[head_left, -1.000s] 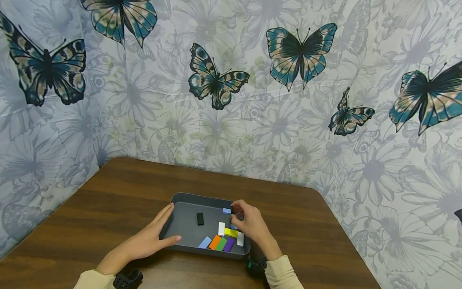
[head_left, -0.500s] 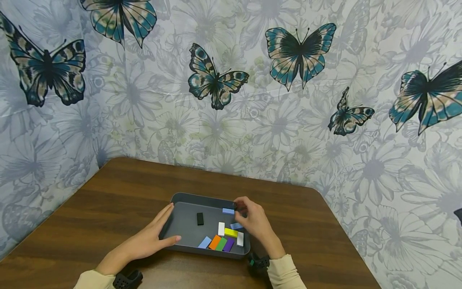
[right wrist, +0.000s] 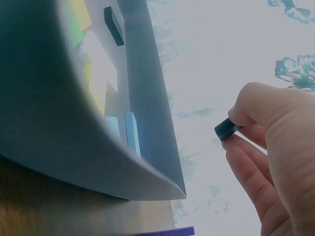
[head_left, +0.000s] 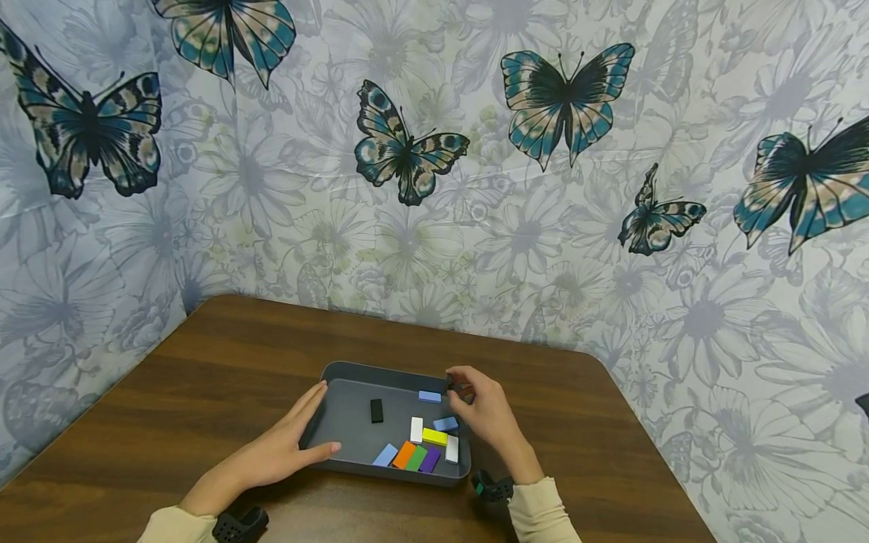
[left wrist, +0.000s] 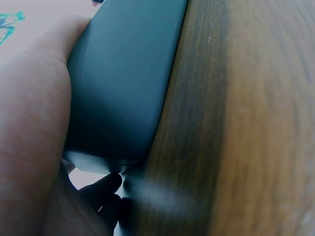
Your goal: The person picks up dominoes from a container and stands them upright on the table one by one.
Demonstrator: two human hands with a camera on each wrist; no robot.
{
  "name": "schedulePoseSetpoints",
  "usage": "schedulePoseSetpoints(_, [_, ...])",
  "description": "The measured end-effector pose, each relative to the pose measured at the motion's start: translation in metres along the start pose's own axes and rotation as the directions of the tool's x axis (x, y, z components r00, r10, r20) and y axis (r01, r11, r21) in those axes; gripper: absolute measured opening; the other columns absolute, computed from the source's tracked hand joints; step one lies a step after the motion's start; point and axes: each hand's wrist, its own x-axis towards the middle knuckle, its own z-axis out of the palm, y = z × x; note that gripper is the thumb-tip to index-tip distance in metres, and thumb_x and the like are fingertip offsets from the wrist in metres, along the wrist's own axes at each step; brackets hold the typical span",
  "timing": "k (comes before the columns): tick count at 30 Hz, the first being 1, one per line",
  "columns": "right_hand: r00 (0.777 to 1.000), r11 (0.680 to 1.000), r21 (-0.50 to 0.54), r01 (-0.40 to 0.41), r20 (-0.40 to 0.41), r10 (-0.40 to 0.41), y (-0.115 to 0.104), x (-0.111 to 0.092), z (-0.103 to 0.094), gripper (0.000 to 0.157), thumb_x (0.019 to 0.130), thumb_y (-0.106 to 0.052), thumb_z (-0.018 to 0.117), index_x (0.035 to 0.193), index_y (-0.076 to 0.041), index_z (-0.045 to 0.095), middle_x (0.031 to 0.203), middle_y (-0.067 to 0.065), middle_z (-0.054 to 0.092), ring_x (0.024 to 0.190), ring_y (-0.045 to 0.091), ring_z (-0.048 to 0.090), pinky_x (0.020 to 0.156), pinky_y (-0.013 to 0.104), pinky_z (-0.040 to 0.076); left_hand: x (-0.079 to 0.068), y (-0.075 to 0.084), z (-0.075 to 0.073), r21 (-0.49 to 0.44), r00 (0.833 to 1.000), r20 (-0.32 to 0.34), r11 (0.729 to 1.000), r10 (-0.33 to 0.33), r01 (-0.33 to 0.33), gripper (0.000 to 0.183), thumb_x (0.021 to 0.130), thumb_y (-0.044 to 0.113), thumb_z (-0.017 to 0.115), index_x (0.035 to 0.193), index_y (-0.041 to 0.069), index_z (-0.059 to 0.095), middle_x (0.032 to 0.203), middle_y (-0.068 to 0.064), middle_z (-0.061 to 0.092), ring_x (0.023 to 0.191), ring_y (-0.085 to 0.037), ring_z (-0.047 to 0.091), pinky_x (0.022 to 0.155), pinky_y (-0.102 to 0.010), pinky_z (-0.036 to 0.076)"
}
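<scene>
My right hand [head_left: 490,411] pinches a small black block [right wrist: 226,129] between thumb and fingertips, at the far right corner of a dark grey tray [head_left: 339,437]. My left hand [head_left: 278,449] lies against the tray's left end, fingers extended along the side and thumb over the near rim. Inside the tray, another black block [head_left: 376,411] lies by itself. To the right are a blue block [head_left: 430,397] by the far wall and a second blue block [head_left: 445,424]. Nearer me cluster white [head_left: 416,430], yellow [head_left: 434,437], orange [head_left: 404,455], green [head_left: 416,458] and purple blocks [head_left: 430,459].
The tray stands on a brown wooden table [head_left: 271,339] with rounded far corners. A wall covering [head_left: 434,249] with butterflies and flowers rises behind it. Outside the tray, a purple strip [right wrist: 167,231] shows at the bottom of the right wrist view.
My right hand has moved rightward and slightly away with the black block, toward the tray's far right corner, uncovering the blue blocks. My left hand and the tray have stayed put.
</scene>
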Motion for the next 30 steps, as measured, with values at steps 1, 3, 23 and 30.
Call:
schedulePoseSetpoints(1, [1.0,1.0,-0.001,0.002,-0.006,-0.002,0.0,0.0,-0.001,0.034,0.089,-0.001,0.077,0.122,-0.007,0.069,0.108,0.005,0.074,0.093,0.02,0.073,0.073,0.04,0.062,0.0,0.0,0.0,0.002,1.0,-0.001,1.0,0.001,-0.001,0.106,0.096,0.057,0.066,0.167,0.006,0.004,0.173,-0.018,-0.001,0.156,-0.049,0.012,0.112,-0.073,0.029])
schedulePoseSetpoints(3, [1.0,1.0,-0.002,0.004,-0.019,-0.004,0.001,0.0,-0.002,0.035,0.089,-0.001,0.077,0.123,-0.004,0.069,0.108,0.005,0.074,0.093,0.02,0.073,0.073,0.038,0.062,0.0,-0.001,0.0,0.004,1.0,-0.001,1.0,0.003,-0.003,0.107,0.096,0.057,0.066,0.167,0.006,0.005,0.173,-0.018,-0.001,0.156,-0.049,0.012,0.112,-0.072,0.03])
schedulePoseSetpoints(23, [0.994,0.999,0.052,0.002,-0.107,0.003,0.014,-0.001,-0.018,0.037,0.089,0.006,0.074,0.125,-0.003,0.067,0.114,0.013,0.075,0.093,0.025,0.074,0.076,0.04,0.062,-0.002,0.003,-0.001,0.025,1.0,-0.012,1.0,0.006,-0.006,0.107,0.096,0.058,0.066,0.166,0.003,0.008,0.172,-0.02,0.003,0.155,-0.048,0.015,0.112,-0.07,0.031])
schedulePoseSetpoints(30, [0.992,0.999,0.053,-0.014,-0.122,0.02,0.018,0.0,-0.022,0.038,0.088,0.008,0.074,0.124,-0.005,0.067,0.114,0.013,0.075,0.092,0.025,0.074,0.078,0.037,0.062,-0.002,0.003,-0.002,0.006,1.0,0.004,1.0,-0.005,0.005,0.107,0.096,0.059,0.066,0.166,0.005,0.005,0.173,-0.019,0.0,0.155,-0.049,0.013,0.111,-0.072,0.03])
